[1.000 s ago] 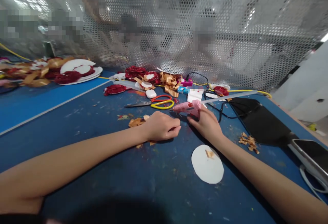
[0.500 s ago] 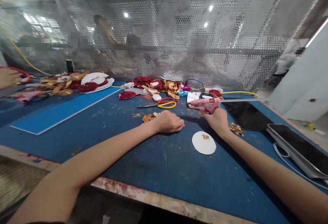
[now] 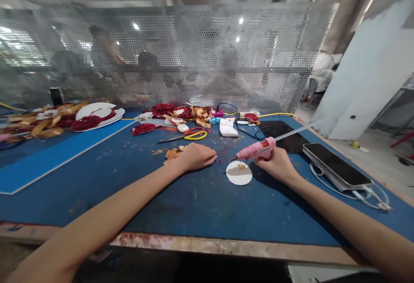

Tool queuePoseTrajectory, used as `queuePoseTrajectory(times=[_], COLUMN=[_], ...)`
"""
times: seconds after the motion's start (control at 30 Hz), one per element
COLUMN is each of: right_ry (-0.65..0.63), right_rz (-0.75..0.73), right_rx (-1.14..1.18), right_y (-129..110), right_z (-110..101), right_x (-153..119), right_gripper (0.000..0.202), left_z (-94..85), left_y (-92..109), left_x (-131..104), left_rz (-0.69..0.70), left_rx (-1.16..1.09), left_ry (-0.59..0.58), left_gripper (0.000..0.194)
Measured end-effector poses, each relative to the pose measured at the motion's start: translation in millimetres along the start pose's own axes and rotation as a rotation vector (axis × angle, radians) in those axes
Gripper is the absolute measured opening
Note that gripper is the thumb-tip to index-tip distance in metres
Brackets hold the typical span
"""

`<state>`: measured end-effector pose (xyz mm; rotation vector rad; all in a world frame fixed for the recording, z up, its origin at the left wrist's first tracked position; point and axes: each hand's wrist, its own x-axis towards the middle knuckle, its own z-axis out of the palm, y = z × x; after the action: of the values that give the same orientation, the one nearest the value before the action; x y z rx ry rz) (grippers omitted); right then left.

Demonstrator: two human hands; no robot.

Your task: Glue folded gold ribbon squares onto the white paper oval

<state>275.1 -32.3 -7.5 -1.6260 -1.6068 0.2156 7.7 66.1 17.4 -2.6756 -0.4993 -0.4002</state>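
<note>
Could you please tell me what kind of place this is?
Probably a craft workshop: a pink glue gun in the right hand, scissors, and gold ribbon on a stained blue table.

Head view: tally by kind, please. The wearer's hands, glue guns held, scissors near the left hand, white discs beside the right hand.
Hands: 2, left hand and right hand
Glue guns held: 1, the pink glue gun
Scissors: 1 pair, the red-and-yellow-handled scissors
White discs: 1, the white disc
Total: 5
</note>
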Motion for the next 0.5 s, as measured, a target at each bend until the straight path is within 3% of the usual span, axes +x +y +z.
queuePoseTrajectory(times=[0.27,0.5], right_ry=[0.134,0.165], right_rz=[0.049,0.089], right_rx=[-0.009,0.019], right_y=[9.6,5.0], right_z=[-32.8,-33.3], right_x=[4.1,5.9], right_gripper=[0.022,0.025], left_z=[-5.7,-7.9], left_y=[21.4,22.0], left_x=[7.3,9.4], left_rz=[-0.237,-0.392], left_rx=[-0.37,-0.581], left_ry=[-0.068,-0.029], left_gripper=[0.024,0.029])
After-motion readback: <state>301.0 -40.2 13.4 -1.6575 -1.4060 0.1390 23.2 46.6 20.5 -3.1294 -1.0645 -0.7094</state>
